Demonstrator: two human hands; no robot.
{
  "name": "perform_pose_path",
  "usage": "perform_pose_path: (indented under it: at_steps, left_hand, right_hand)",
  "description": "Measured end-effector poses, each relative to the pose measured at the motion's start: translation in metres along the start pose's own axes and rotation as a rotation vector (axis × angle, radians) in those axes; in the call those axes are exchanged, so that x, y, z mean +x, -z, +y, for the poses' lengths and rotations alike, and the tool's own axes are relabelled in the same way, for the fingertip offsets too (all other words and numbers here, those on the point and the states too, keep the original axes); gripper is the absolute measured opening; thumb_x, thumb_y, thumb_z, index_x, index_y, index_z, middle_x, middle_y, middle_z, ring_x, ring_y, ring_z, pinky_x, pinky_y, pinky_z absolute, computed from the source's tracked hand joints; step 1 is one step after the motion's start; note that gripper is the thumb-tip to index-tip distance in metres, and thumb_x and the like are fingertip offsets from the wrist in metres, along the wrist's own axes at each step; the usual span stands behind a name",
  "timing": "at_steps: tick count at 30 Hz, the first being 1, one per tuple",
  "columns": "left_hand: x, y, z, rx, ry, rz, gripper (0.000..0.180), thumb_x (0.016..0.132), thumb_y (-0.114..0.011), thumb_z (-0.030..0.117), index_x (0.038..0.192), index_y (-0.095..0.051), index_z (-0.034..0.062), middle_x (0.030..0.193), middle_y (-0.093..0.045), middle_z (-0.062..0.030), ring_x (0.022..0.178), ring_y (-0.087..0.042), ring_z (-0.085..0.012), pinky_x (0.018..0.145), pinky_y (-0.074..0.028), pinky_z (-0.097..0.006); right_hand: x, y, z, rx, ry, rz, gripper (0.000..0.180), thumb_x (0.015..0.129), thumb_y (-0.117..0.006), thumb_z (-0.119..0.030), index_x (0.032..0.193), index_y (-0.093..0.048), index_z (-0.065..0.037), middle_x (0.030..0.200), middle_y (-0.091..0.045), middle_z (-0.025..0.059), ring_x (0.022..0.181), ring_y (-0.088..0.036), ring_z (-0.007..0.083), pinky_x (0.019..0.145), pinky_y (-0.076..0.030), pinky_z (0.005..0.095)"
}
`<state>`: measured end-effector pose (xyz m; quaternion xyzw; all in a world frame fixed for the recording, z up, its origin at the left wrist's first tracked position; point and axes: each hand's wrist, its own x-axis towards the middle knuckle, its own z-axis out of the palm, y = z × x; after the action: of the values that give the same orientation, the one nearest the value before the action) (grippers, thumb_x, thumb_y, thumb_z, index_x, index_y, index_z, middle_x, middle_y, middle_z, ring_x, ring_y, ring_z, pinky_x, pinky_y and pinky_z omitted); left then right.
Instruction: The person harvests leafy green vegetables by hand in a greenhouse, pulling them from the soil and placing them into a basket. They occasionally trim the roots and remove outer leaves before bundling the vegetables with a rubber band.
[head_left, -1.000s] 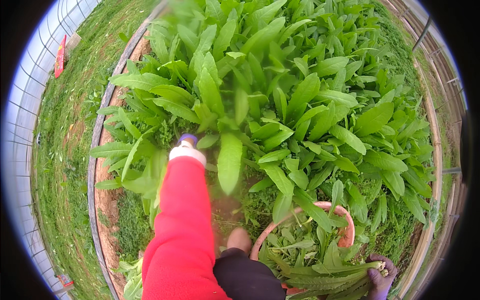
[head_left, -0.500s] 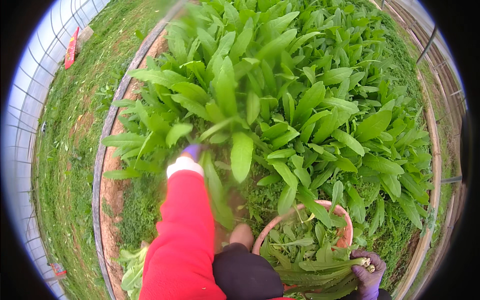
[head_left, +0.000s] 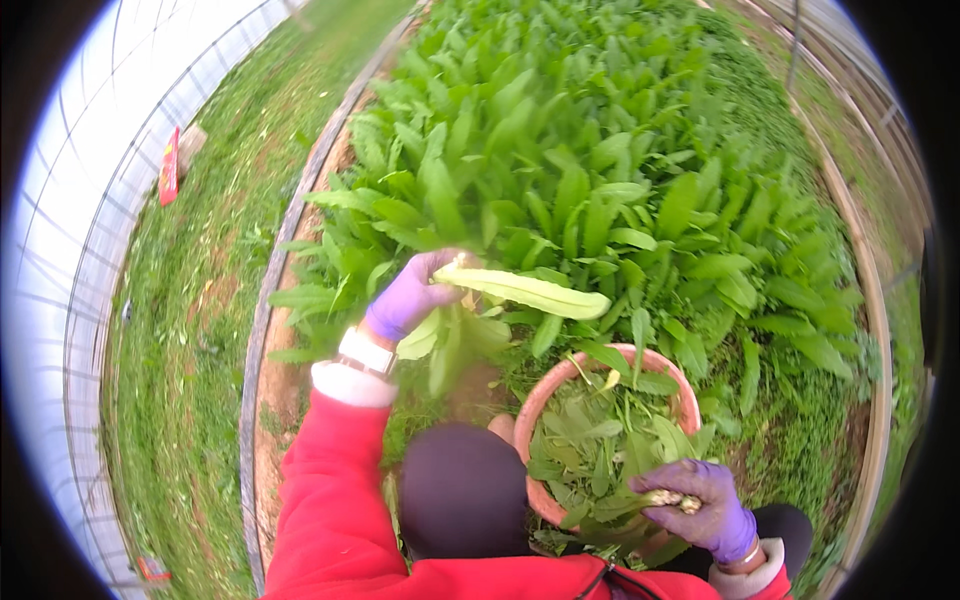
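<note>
Left hand [head_left: 408, 300], purple-gloved: closed on a long pale leaf [head_left: 530, 291], held over the bed at 11 o'clock of the pink basin [head_left: 690, 400]. Right hand [head_left: 705, 505]: gripping a leaf bunch [head_left: 610, 505] at the basin's 5 o'clock. Step, judged: picking; next calls for carrying the leaf into the basin.

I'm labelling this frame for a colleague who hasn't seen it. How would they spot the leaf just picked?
Find the round pink basin of cut greens at lower middle. Up and left of it, the left hand in a purple glove holds a long leaf. It lies sideways and looks paler than the upright plants around it.
</note>
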<state>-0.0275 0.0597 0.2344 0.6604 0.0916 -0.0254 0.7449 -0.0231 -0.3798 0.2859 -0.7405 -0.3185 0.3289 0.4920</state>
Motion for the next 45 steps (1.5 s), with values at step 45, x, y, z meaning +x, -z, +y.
perform_pose_path:
  at_steps: [45]
  left_hand:
    - [-0.001,-0.224,0.0,0.854,0.15,-0.223,0.046,0.095,-0.062,0.031,0.124,-0.055,-0.0035,0.083,-0.066,-0.0108,0.068,-0.063,-0.0221,0.066,-0.055,-0.033]
  right_hand:
    - [-0.084,0.0,0.04,-0.203,0.046,0.055,0.037,0.073,-0.079,-0.032,0.101,-0.074,-0.008,0.095,-0.069,0.0122,0.089,-0.067,0.0302,0.084,-0.053,0.0365]
